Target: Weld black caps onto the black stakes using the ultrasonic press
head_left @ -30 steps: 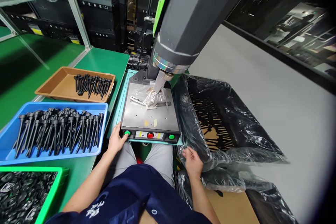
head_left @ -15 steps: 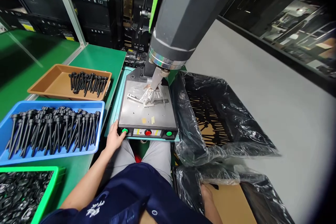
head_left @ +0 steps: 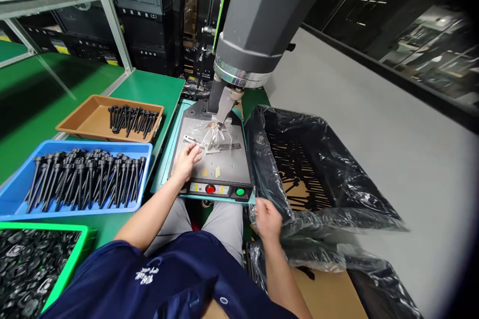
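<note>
My left hand (head_left: 186, 163) is over the left part of the machine's metal plate (head_left: 228, 168), fingers curled close to a small metal bracket at the plate's fixture (head_left: 216, 135); whether it holds anything is too small to tell. My right hand (head_left: 268, 219) hovers right of the green button (head_left: 240, 192), fingers curled, with nothing clear in them. A grey machine head (head_left: 247, 25) stands over the fixture, its tip reaching down to the clear plastic there. The red button (head_left: 210, 189) sits on the front panel.
Left: a brown tray (head_left: 80, 132) and a blue tray (head_left: 145, 179) of black screw-like parts, and a green bin (head_left: 71, 269) of black pieces. Right: a plastic-lined box (head_left: 339, 174) with black parts on cardboard; a second lined box (head_left: 329, 294) stands nearer.
My left hand has moved from the left green button up onto the plate. My right hand has risen out of the nearer lined box toward the machine's front right corner.
</note>
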`<state>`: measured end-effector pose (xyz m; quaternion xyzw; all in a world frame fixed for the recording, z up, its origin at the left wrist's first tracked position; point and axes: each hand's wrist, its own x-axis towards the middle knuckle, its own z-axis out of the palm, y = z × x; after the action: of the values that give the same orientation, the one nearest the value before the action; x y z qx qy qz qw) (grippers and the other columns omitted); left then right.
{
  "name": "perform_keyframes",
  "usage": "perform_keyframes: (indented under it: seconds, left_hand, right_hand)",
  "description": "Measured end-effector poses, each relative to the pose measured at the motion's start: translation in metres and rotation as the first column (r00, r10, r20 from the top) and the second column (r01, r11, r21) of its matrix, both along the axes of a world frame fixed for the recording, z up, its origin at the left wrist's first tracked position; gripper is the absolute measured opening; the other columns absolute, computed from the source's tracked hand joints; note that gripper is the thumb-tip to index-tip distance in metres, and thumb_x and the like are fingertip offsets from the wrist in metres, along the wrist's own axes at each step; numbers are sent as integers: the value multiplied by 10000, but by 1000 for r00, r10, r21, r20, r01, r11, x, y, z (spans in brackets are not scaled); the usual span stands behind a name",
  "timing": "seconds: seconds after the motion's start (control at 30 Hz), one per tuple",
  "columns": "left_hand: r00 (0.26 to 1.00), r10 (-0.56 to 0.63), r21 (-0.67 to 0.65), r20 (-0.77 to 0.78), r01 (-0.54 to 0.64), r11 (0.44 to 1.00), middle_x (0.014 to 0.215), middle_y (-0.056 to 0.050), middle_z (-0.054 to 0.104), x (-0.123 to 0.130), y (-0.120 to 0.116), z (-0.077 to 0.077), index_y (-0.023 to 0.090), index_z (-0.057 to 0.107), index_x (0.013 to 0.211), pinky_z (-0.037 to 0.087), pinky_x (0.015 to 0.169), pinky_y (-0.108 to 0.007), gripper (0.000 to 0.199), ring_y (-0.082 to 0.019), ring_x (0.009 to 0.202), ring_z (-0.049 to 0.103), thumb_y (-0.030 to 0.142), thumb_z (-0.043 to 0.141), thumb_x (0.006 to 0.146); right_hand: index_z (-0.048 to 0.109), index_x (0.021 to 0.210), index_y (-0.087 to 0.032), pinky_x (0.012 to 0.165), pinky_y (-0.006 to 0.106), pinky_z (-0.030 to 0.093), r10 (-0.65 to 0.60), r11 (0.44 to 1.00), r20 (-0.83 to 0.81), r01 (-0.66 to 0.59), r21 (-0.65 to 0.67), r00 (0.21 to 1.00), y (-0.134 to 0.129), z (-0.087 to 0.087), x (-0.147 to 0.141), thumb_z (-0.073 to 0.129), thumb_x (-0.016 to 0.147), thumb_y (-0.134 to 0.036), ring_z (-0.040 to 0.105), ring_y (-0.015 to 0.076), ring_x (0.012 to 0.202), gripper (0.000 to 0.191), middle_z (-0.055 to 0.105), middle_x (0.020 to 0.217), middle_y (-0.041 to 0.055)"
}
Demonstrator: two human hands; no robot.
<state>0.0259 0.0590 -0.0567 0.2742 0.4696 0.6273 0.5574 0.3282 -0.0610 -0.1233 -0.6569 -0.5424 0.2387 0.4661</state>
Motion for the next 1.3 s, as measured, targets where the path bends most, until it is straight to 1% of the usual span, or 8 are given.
perform_keyframes:
  seconds: [0.17,0.23,0.4,0.57,0.73,0.9,1.07,1.3]
  left_hand:
    - [970,0,-161,243,40,986,880,-47,673,10,35,25,159,609,887,522,578,-187,239,-104,687,661,232,783,740]
    - [950,14,-183,313,45,982,738,-6,643,10,39,32,148,604,858,494,522,-153,182,-75,590,627,111,743,745]
    - [925,-42,-94,379,83,992,656,24,621,9,40,53,138,621,921,508,513,-145,223,-70,551,624,24,693,744]
    - [928,-80,-27,365,96,995,662,24,625,12,47,67,133,619,946,509,523,-139,252,-65,558,627,27,707,735]
    - [955,-92,-4,283,97,995,696,27,624,12,56,62,127,606,1006,506,548,-152,364,-63,574,627,61,773,689]
    - [972,-77,11,220,76,997,725,18,635,10,64,57,126,585,1096,502,561,-168,496,-67,583,628,100,804,652]
    - [975,-71,22,210,68,997,790,7,650,10,62,54,148,598,1031,485,536,-164,446,-62,582,618,105,794,633]
    - [994,-87,2,69,87,996,689,17,618,5,43,36,130,616,1031,428,515,-176,437,-67,540,567,105,752,616]
  right_hand:
    - [704,1088,-166,602,298,530,325,946,-138,-323,37,936,84,16,-94,532,883,-484,634,177,624,416,702,769,64]
    - [681,1151,-170,651,303,539,362,932,-116,-355,76,925,116,23,-117,513,900,-425,646,180,682,395,712,826,68]
    - [635,1223,-166,882,363,509,229,935,61,-237,263,971,181,42,-148,445,922,-296,637,212,923,379,680,1040,113]
    - [603,1261,-179,1024,416,421,16,926,154,-72,370,988,216,59,-162,521,891,-294,536,253,1145,396,573,1162,143]
    - [678,1107,-144,1069,416,372,90,940,154,-135,314,984,240,74,-166,558,870,-279,502,257,1169,298,602,1145,150]
    - [682,982,-141,1027,394,391,129,943,191,-180,278,973,247,91,-164,587,844,-248,526,259,1113,199,637,1068,137]
    - [629,1022,-143,1026,419,381,115,926,193,-176,335,974,225,102,-159,547,872,-255,531,270,1111,205,628,1103,152]
    - [615,1072,-153,832,367,522,286,932,-189,-227,281,939,152,76,-133,622,835,-398,644,213,878,341,681,956,95]
